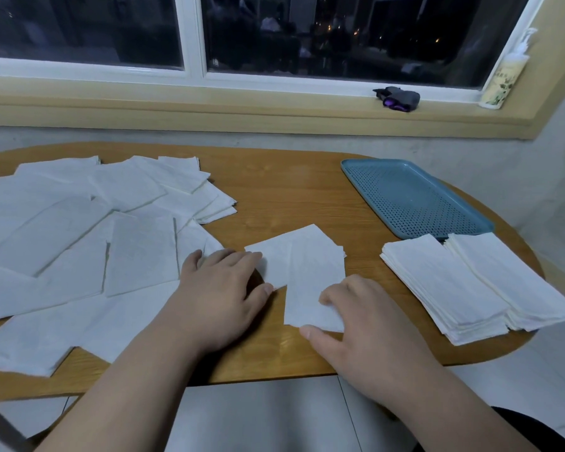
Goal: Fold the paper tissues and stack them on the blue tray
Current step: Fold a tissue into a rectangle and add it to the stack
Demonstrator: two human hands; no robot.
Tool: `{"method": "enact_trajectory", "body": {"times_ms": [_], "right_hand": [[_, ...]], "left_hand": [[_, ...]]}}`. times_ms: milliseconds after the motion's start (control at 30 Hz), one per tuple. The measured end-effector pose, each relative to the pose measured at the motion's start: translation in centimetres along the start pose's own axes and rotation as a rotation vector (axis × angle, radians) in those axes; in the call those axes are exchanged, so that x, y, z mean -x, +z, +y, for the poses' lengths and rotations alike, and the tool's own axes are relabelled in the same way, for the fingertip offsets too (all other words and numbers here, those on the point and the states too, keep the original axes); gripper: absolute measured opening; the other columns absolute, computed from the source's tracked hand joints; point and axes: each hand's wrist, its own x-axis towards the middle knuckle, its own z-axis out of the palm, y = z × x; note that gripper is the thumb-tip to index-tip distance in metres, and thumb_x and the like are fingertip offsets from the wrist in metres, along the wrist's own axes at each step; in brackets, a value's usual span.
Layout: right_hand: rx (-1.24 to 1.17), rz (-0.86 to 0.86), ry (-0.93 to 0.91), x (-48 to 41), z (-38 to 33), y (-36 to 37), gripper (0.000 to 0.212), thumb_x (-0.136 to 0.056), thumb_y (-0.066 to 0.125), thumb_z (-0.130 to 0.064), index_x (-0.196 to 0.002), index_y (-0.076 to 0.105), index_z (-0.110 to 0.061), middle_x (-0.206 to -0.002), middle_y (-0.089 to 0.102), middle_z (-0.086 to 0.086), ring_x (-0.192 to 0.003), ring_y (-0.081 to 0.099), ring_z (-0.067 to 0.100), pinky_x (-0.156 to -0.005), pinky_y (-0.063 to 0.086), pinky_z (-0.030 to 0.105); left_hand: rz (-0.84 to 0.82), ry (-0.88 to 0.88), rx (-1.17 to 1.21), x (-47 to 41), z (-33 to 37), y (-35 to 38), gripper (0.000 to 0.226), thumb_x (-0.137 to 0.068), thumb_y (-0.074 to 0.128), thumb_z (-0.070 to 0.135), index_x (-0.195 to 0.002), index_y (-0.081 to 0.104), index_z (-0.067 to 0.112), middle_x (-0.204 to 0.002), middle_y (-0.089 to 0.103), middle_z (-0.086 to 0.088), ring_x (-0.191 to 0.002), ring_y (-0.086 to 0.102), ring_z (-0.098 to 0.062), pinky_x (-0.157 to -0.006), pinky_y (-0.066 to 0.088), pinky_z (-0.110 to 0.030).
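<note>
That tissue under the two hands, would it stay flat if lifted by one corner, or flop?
Probably flop: the tissue looks thin and bends over itself at the fold. It is likely very light, so a push from the right hand might wrinkle it rather than slide it.

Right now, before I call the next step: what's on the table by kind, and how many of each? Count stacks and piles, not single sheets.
blue tray: 1
stacks of folded tissues: 2, beside the tray, not on it
tissue being folded: 1
spread of unfolded tissues: 1, sheets overlap too much to count singly
Total: 5
</note>
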Motion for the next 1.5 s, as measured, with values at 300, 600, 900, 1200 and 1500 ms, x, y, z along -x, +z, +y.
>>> {"method": "enact_trajectory", "body": {"times_ms": [300,600,900,1200,1500], "right_hand": [[-0.035,-0.138,-0.141,1.3,0.4,-0.7,0.08,-0.07,0.051,-0.087,-0.131,0.058,-0.036,-0.134,0.039,-0.027,-0.128,0.028,-0.008,-0.106,0.023,0.015],[-0.2,0.016,-0.248,3.4,0.9,-0.6,0.017,-0.097,0.05,-0.037,-0.083,0.055,-0.029,-0.084,0.054,-0.012,-0.083,0.057,0.009,-0.065,0.042,0.021],[-0.996,0.19,0.175,3.1,0.1,-2.2,0.024,-0.089,0.067,-0.027,-0.07,0.057,-0.014,-0.06,0.044,0.003,-0.059,0.04,0.012,-0.052,0.034,0.02],[-0.345,0.026,0.261,1.7,0.4,-1.3,0.05,-0.093,0.054,-0.025,-0.138,0.044,-0.042,-0.062,0.059,-0.008,-0.065,0.058,0.009,-0.066,0.054,0.036],[-0.125,0.13,0.207,-0.8,1.3,-1.5,0.035,-0.095,0.054,-0.039,-0.129,0.058,-0.035,-0.089,0.045,-0.018,-0.081,0.048,0.004,-0.069,0.037,0.023]], "left_hand": [[0.061,0.133,0.133,1.0,0.2,-0.6,0.06,-0.086,0.027,0.042,-0.144,0.044,0.038,-0.148,0.038,0.02,-0.141,0.021,-0.002,-0.115,0.014,-0.027],[-0.092,0.353,0.254,2.6,0.4,-0.7,0.072,-0.073,0.052,0.041,-0.145,0.042,0.043,-0.157,0.022,0.026,-0.147,0.001,0.007,-0.119,0.005,-0.02],[0.064,0.109,0.764,3.9,1.3,-1.9,0.013,-0.081,0.068,0.041,-0.091,0.069,0.034,-0.078,0.068,0.013,-0.069,0.061,-0.007,-0.066,0.047,-0.029],[0.021,-0.073,0.349,2.9,0.9,-0.9,0.022,-0.088,0.067,0.046,-0.106,0.055,0.047,-0.088,0.062,0.02,-0.085,0.057,0.006,-0.068,0.041,-0.014],[0.175,0.046,0.245,2.1,0.6,-0.5,0.033,-0.085,0.066,0.051,-0.116,0.063,0.038,-0.1,0.053,0.016,-0.106,0.047,-0.01,-0.093,0.045,-0.032]]}}
